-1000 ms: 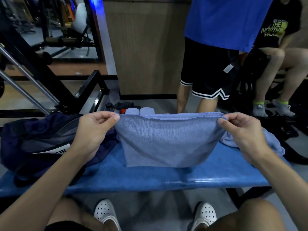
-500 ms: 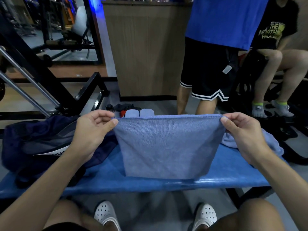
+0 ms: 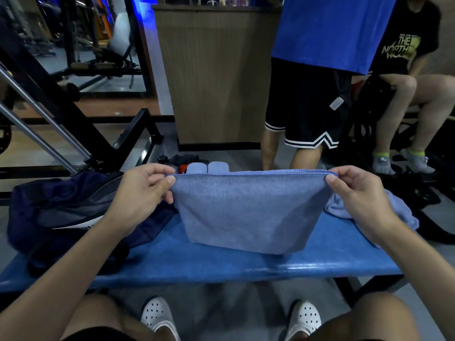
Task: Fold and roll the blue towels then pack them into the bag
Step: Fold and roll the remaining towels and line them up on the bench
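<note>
While each hand, left hand [image 3: 138, 195], right hand [image 3: 357, 195], pinches a corner, soft ribbed blue towel [image 3: 248, 210] hangs rectangular, glossy bench [image 3: 221, 264].

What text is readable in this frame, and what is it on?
"THE NORTH": on the seated person's black T-shirt; the line beneath it is blurred.
White label on the dark bag: mostly covered, unreadable.
Tag on the black shorts: no legible text.

Folded towel [image 3: 248, 210] held up by top corners, left hand [image 3: 140, 198] and right hand [image 3: 357, 195] pinching; lower edge on bench [image 3: 221, 264]. Bag [image 3: 61, 212] at left.
</note>
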